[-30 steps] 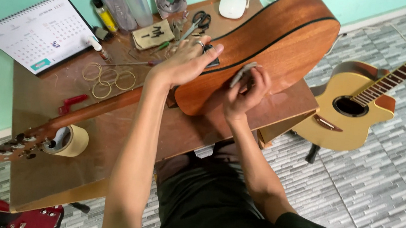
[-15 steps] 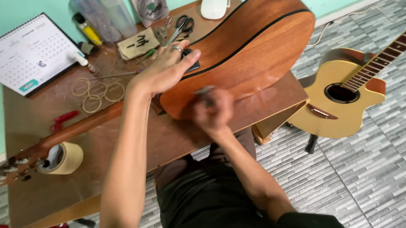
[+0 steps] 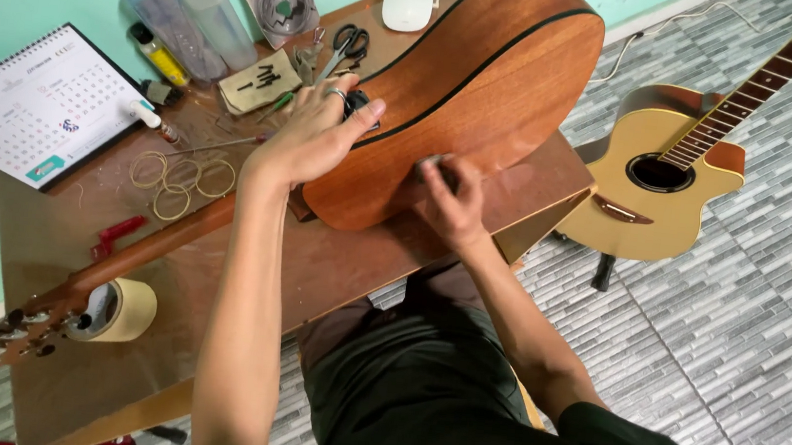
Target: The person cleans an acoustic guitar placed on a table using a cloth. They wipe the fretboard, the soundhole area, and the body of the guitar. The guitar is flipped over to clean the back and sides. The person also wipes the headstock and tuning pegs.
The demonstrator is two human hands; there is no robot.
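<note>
The brown guitar point(image 3: 488, 95) lies face down across the wooden table point(image 3: 362, 268), its neck running off to the left. My guess is it's light and hollow but bulky, with a slick finish that scratches easily, so steady it at the body edge or waist, not by the thin neck. The left hand point(image 3: 312, 135) rests spread open on the upper edge, fingers draped over, gripping nothing. The right hand point(image 3: 452, 199) is curled against the back, pinching something small and pale; can't make out what, it's blurred. Strings and soundhole are hidden underneath. Another yellow guitar point(image 3: 655, 181) sits on the floor.
</note>
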